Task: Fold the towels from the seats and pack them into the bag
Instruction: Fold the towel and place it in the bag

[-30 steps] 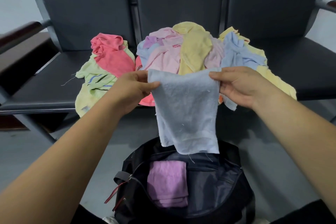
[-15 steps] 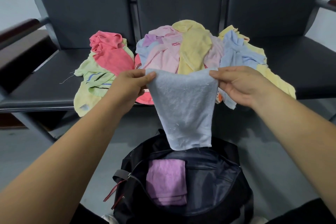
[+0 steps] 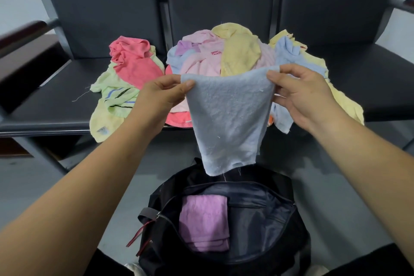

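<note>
I see my left hand (image 3: 161, 94) pinching the top left corner of the light blue towel (image 3: 228, 123), and my right hand (image 3: 300, 94) pinching the top right corner the same way. The towel hangs in the air between them, narrowing downward, and its lower edge shows just above the open black bag (image 3: 268, 219) on the floor. A folded purple towel (image 3: 203, 224) lies inside the bag, toward its left side. Behind, on the dark seats (image 3: 56, 101), lies a heap of pink, yellow and blue towels (image 3: 224, 56). To its left a coral towel (image 3: 134, 60) lies over a pale green one (image 3: 112, 101).
</note>
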`<state>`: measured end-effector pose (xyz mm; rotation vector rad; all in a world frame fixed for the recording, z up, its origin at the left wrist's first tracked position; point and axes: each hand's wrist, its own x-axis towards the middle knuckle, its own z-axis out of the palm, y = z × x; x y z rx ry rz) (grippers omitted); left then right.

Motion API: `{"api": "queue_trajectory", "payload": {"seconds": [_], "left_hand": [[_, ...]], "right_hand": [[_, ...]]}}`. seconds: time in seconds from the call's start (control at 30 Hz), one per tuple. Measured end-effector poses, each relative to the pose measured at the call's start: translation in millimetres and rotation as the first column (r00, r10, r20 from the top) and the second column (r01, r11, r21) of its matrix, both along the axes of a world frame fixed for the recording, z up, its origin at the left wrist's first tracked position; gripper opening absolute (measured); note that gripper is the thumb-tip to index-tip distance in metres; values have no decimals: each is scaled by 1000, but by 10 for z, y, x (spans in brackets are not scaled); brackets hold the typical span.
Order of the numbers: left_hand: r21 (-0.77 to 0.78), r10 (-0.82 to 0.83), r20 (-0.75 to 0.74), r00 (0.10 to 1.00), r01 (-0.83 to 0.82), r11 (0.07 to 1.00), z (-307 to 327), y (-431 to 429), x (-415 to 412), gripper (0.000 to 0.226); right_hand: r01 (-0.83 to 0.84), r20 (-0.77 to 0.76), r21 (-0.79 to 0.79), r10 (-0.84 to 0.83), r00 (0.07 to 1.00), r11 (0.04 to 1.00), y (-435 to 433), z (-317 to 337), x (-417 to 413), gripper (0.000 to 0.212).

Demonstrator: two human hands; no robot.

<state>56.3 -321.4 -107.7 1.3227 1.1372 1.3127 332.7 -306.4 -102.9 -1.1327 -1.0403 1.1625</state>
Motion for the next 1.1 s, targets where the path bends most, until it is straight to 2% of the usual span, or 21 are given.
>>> {"api": "queue_trajectory", "payload": {"seconds": [0.07, 0.1, 0.17, 0.23, 0.27, 0.37, 0.43, 0.53, 0.6, 0.63, 0.67, 0.7, 0.77, 0.8, 0.83, 0.87, 0.9, 1.0, 1.1], "left_hand": [[37, -34, 43, 999, 33, 999, -15, 14, -13, 19], [52, -66, 23, 998, 65, 997, -8, 16, -7, 28], [50, -167, -81, 983, 172, 984, 3, 10, 0, 56], [16, -242, -241, 940, 253, 967, -20, 11, -7, 79], [-6, -260, -324, 910, 273, 962, -49, 29, -9, 84], [-66, -260, -457, 850, 259, 964, -97, 47, 12, 76], [-58, -191, -447, 874, 185, 981, -104, 35, 18, 56], [-61, -95, -334, 938, 79, 995, -112, 37, 69, 24], [-112, -92, -243, 966, 66, 992, -116, 44, 87, 6], [-142, -122, -229, 966, 91, 986, -113, 44, 80, 4], [-161, -172, -256, 951, 133, 978, -107, 47, 55, 12], [-159, -232, -346, 909, 186, 969, -92, 50, 27, 28], [-124, -273, -625, 731, 253, 960, -61, 32, 15, 49], [-88, -247, -740, 626, 275, 957, -51, 15, 38, 46], [-47, -204, -809, 552, 285, 957, -58, 17, 68, 37], [-11, -162, -835, 527, 279, 960, -65, 17, 100, 25], [14, -131, -830, 542, 256, 967, -77, 16, 120, 14], [6, -143, -694, 706, 204, 979, -119, 22, 118, 3], [-72, -232, -483, 844, 225, 972, -145, 13, 97, 9]], "right_hand": [[-92, 33, 43, 90, 995, 995, -21, 34, 3, 32], [-193, 62, 51, 189, 980, 980, -38, 50, 2, 45], [-382, 153, 15, 376, 914, 924, -80, 61, -20, 77], [-418, 228, -24, 412, 882, 908, -90, 32, -54, 96], [-398, 271, -37, 392, 879, 917, -102, 18, -78, 97], [-330, 401, -24, 312, 861, 944, -119, -11, -112, 83], [-315, 461, -22, 289, 839, 949, -131, -37, -102, 69], [-261, 523, -65, 256, 813, 963, -101, -61, -101, 33], [-290, 475, -134, 319, 820, 947, -106, -46, -115, 20], [-350, 421, -164, 386, 821, 922, -113, -39, -111, 15], [-416, 400, -184, 454, 796, 891, -125, -20, -109, 19], [-467, 476, -203, 503, 722, 861, -138, 2, -97, 30], [-454, 760, -207, 435, 483, 866, -138, 10, -92, 40], [-421, 853, -175, 350, 387, 890, -132, 6, -111, 38], [-393, 893, -121, 273, 358, 912, -124, 2, -125, 33], [-373, 890, -70, 226, 395, 925, -110, -14, -129, 26], [-364, 867, -41, 214, 449, 931, -102, -26, -123, 20], [-364, 711, -41, 283, 644, 931, -95, -61, -71, 15], [-290, 508, -45, 271, 818, 956, -76, -119, -47, 23]]}}
